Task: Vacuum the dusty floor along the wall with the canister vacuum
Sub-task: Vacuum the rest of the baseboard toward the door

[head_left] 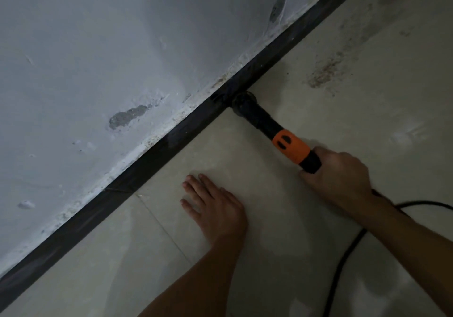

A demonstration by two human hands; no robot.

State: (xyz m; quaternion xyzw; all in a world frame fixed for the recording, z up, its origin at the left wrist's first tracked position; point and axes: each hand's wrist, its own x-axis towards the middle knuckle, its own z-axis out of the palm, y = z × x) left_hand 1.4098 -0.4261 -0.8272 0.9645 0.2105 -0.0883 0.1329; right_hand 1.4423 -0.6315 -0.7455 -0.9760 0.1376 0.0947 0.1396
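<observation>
The right hand (340,177) grips the rear end of the vacuum nozzle (266,123), fingers curled round the black shaft just behind its orange collar (290,148). We find the nozzle lying low over the floor (367,125) and pointed at the wall (122,47). Its round black tip touches the dark baseboard (157,145) where floor and wall meet.

The left hand (217,206) holds nothing. It rests flat on the tile, palm down, fingers straight and slightly spread, near the baseboard and well apart from the nozzle.

A black cable (343,255) runs from beneath the right wrist and curves down across the floor to the lower edge of the view.

We note a brownish patch of dust (321,75) on the tile to the right of the nozzle tip, with greyer smudges farther along. White grit lies along the top of the baseboard. The wall shows a grey chipped spot (127,118) above the baseboard, left of the nozzle.
</observation>
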